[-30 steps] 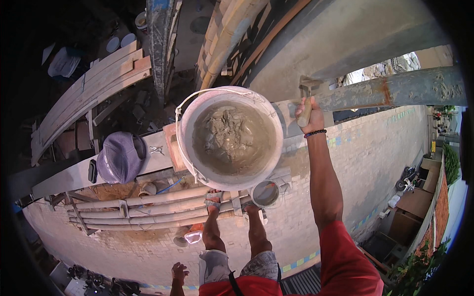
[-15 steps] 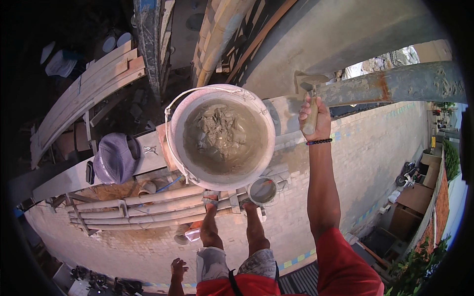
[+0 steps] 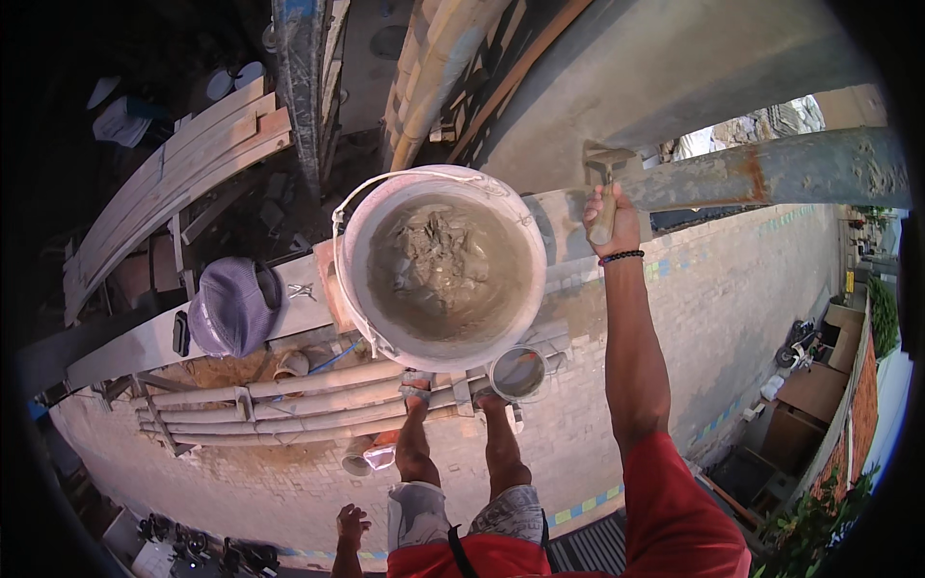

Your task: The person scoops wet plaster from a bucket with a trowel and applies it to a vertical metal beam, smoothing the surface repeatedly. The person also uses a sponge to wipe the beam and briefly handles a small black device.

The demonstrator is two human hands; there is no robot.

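The right arm reaches nearly straight up from the red sleeve (image 3: 679, 511), elbow extended, its forearm (image 3: 634, 366) passing well to the right of the bucket (image 3: 360, 252). A dark beaded bracelet (image 3: 621, 256) circles the wrist, and the right hand (image 3: 615, 220) is closed around the handle of a trowel (image 3: 603, 227), fingers wrapped firmly and the thumb side uppermost. The trowel sits beyond the bucket's right rim, handle toward the person and blade away, at the lower edge of the grey plastered wall (image 3: 559, 125), just beside the left end of a rust-streaked beam (image 3: 800, 169); whether the blade presses on the plaster is hard to tell. Wet mortar (image 3: 443, 260) lies heaped in the bucket. Low at the person's left side, the left hand (image 3: 353, 523) hangs with fingers loosely curled and partly spread, holding nothing visible, well apart from the bucket.
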